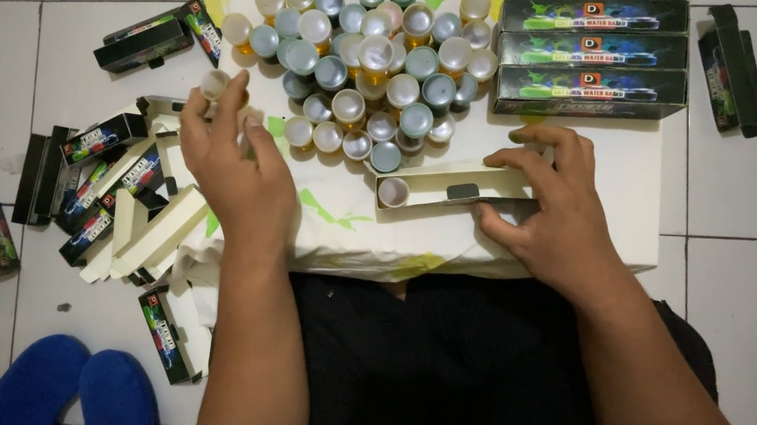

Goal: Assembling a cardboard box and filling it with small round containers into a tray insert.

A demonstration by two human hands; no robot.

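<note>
Left grip (227, 142): pinched on one small capped pot (215, 84), light, rigid, slippery; take it at the cap. Right grip (550, 200): clamped around the open carton tray (448, 185) near the desk's (619, 209) front edge, thin and crushable.

white-capped pots (363, 50), black boxes (591, 62), blue slippers (77, 389)

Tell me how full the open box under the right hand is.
Nearly empty. The open box shows a single capped pot at its left end; the rest shows bare cream card. The right hand steadies it.
</note>
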